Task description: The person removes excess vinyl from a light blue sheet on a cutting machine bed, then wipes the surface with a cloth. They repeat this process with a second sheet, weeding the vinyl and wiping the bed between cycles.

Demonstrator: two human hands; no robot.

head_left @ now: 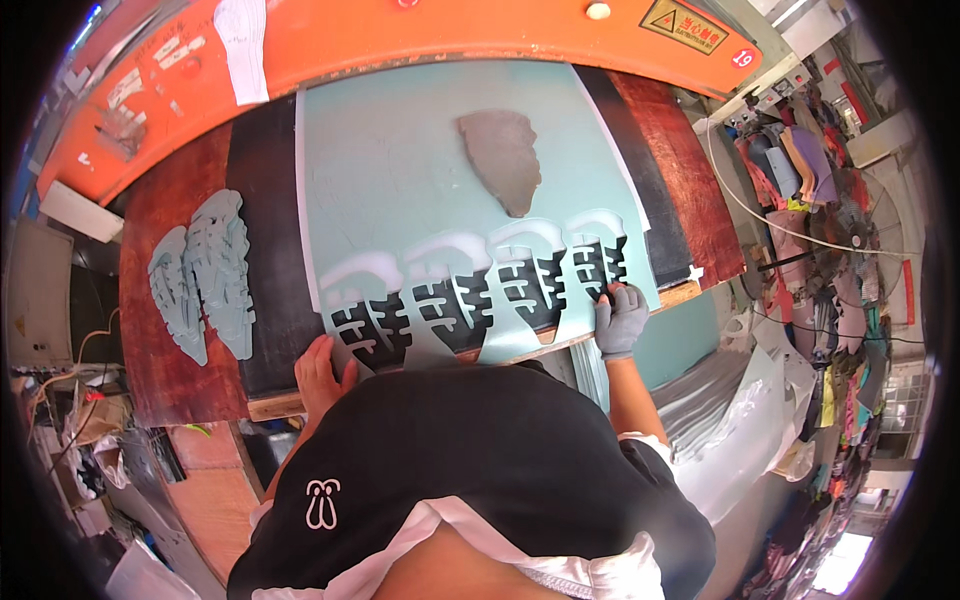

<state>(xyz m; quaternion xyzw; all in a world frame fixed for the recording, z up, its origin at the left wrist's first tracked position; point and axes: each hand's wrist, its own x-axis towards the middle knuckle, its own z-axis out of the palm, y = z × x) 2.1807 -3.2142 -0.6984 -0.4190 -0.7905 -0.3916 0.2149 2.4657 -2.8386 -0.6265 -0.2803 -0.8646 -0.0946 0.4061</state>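
A pale teal sheet [400, 170] covers the middle of the table, with a row of several ribbed cut-outs along its near side. Black surface shows through these holes. My bare left hand [322, 378] is closed at the sheet's near left corner, thumb and fingers about its edge. At the near right edge, my right hand [622, 320] in a grey glove has its fingers curled on the sheet beside the last cut-out. Farther back on the sheet lies a flat grey-brown piece [502, 160], pointed at its near end. The undersides of both hands are hidden.
Stacked pale teal cut pieces [222, 275] lie on the table's left. An orange machine beam [400, 38] spans the far side, with a white paper pattern [241, 50] on it. Clear plastic sheeting [730, 415] is at the right, and coloured pieces [790, 165] hang beyond.
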